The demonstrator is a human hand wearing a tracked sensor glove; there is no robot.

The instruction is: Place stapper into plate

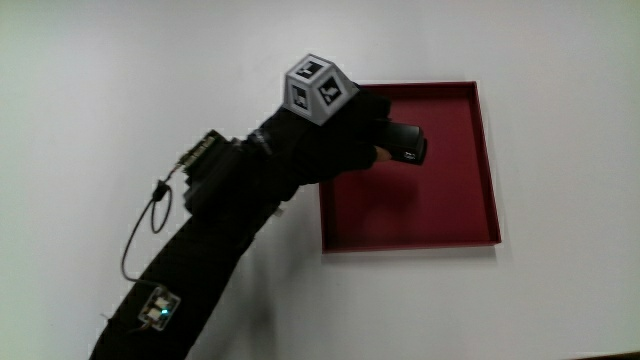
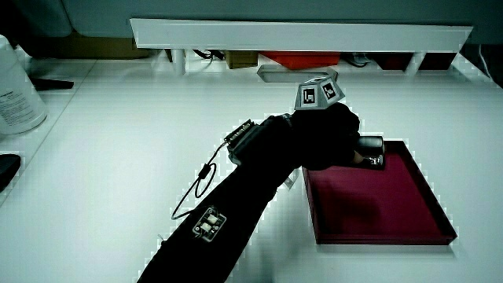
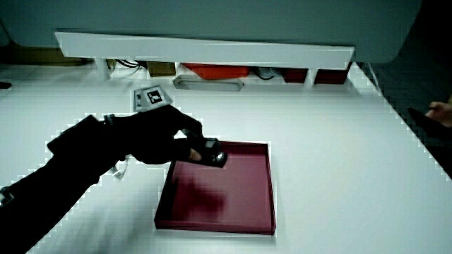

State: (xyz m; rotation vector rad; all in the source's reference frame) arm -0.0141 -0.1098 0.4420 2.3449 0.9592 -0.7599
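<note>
A dark red square plate (image 1: 455,215) with a low rim lies on the white table; it shows in both side views (image 2: 409,212) (image 3: 240,204). The gloved hand (image 1: 350,130) hovers over the plate's part farther from the person, its fingers curled around a small black stapler (image 1: 408,145). The stapler's end sticks out past the fingers in both side views (image 2: 369,145) (image 3: 213,155). It appears held a little above the plate's floor, with a shadow beneath. The patterned cube (image 1: 320,88) sits on the back of the hand.
A low white partition (image 2: 299,33) runs along the table's edge farthest from the person, with red and brown items under it. A white bottle (image 2: 16,90) stands near the table's edge. A cable (image 1: 145,225) loops off the forearm.
</note>
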